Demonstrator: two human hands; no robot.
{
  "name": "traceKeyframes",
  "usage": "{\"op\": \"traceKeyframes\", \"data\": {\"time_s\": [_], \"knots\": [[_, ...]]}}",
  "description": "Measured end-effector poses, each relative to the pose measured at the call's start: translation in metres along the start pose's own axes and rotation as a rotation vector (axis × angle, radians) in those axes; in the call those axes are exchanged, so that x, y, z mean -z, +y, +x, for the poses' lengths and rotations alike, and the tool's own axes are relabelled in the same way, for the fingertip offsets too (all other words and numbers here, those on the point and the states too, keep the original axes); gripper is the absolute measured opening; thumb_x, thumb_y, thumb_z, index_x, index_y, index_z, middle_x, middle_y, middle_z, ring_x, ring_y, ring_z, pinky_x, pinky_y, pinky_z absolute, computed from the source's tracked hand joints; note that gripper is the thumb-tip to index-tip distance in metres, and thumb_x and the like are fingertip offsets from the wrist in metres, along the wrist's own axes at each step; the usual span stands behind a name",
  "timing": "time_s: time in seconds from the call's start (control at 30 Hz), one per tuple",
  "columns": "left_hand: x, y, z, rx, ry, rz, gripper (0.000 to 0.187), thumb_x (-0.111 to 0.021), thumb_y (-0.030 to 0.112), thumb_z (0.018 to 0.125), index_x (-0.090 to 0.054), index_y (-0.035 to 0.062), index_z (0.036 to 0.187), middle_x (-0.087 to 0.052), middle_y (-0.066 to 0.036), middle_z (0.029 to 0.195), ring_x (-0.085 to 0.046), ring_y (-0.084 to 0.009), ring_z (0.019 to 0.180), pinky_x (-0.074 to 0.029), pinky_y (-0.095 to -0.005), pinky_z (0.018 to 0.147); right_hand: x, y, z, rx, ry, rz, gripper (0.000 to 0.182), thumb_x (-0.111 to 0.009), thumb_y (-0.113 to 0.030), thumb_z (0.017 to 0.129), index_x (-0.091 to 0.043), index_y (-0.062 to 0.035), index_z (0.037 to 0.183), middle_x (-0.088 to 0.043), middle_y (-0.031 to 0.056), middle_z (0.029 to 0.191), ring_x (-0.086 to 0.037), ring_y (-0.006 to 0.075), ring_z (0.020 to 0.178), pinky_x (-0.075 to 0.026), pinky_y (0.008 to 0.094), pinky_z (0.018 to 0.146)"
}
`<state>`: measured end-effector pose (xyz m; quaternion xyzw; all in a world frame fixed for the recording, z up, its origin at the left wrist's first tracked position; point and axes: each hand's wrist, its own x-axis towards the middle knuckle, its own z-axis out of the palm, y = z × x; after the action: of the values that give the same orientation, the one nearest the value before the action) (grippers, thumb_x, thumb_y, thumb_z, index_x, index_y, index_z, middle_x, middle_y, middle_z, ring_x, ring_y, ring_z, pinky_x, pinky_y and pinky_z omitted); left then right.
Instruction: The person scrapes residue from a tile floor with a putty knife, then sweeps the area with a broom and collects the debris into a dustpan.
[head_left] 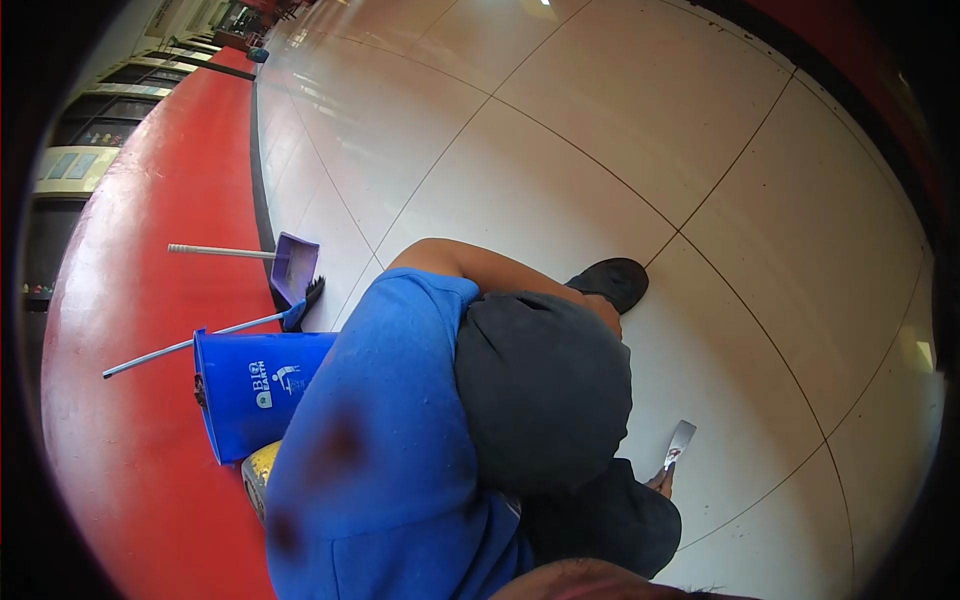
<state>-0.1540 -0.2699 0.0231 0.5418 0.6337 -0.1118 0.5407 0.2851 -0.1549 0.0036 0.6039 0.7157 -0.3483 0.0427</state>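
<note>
My left arm, in a blue sleeve, wraps over my dark-trousered knee (545, 390). At its end, my left hand (603, 311) rests beside my dark shoe (615, 284); the knee partly hides it, and its fingers cannot be made out. Past the other knee, my right hand (662, 483) shows only in part, with fingers closed around a scraper (680, 442). The scraper's flat metal blade points away from me, just over or on the pale tiled floor (740, 400); whether it touches cannot be told.
A blue bin (255, 390) with white print stands at my left. Beside it are a purple dustpan (295, 268) with a long handle and a blue-handled broom (300, 312). Something yellow (261, 465) is partly hidden by my sleeve. A red strip (160, 300) borders the tiles.
</note>
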Motion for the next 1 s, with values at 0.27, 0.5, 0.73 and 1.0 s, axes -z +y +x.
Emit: {"op": "traceKeyframes", "data": {"time_s": [0.27,0.5,0.73,1.0], "knots": [[0.011,0.013,-0.031,-0.092,-0.249,-0.409,0.049,-0.058,0.048,0.091,-0.068,0.0054,0.112,-0.069,-0.017,0.107,-0.064,-0.032,0.102,-0.049,-0.0404,0.088,-0.05,-0.044,-0.015,0.123,-0.132,-0.166,0.032,-0.059,-0.021,0.094,-0.064,-0.0162,0.124,-0.059,0.0186,0.069,-0.063,0.0346,0.064,-0.047,0.0448,0.057],[0.0,0.006,-0.018,-0.221,-0.436,-0.366,0.056,-0.059,0.05,0.091,-0.071,-0.0017,0.075,-0.062,-0.014,0.064,-0.058,-0.0228,0.061,-0.043,-0.0395,0.062,-0.045,-0.054,-0.029,0.025,0.068,-0.06,0.026,-0.062,-0.017,0.09,-0.069,-0.0132,0.115,-0.062,0.0209,0.067,-0.063,0.037,0.061,-0.047,0.0429,0.057],[0.005,0.016,-0.021,-0.04,-0.398,-0.27,0.058,-0.061,0.048,0.09,-0.059,-0.0019,0.061,-0.05,-0.009,0.054,-0.049,-0.0191,0.055,-0.037,-0.0378,0.056,-0.029,-0.101,0.035,0.034,0.155,0.03,0.026,-0.056,-0.018,0.092,-0.068,-0.0084,0.113,-0.063,0.0217,0.066,-0.064,0.0399,0.062,-0.051,0.0467,0.059],[-0.003,0.019,-0.019,0.021,-0.333,-0.321,0.054,-0.059,0.047,0.091,-0.06,-0.0019,0.067,-0.052,-0.012,0.059,-0.049,-0.0217,0.059,-0.038,-0.039,0.06,-0.036,-0.096,0.023,0.029,0.152,-0.035,0.025,-0.056,-0.019,0.092,-0.069,-0.0085,0.11,-0.066,0.0207,0.073,-0.066,0.0402,0.067,-0.053,0.0469,0.065]]}}
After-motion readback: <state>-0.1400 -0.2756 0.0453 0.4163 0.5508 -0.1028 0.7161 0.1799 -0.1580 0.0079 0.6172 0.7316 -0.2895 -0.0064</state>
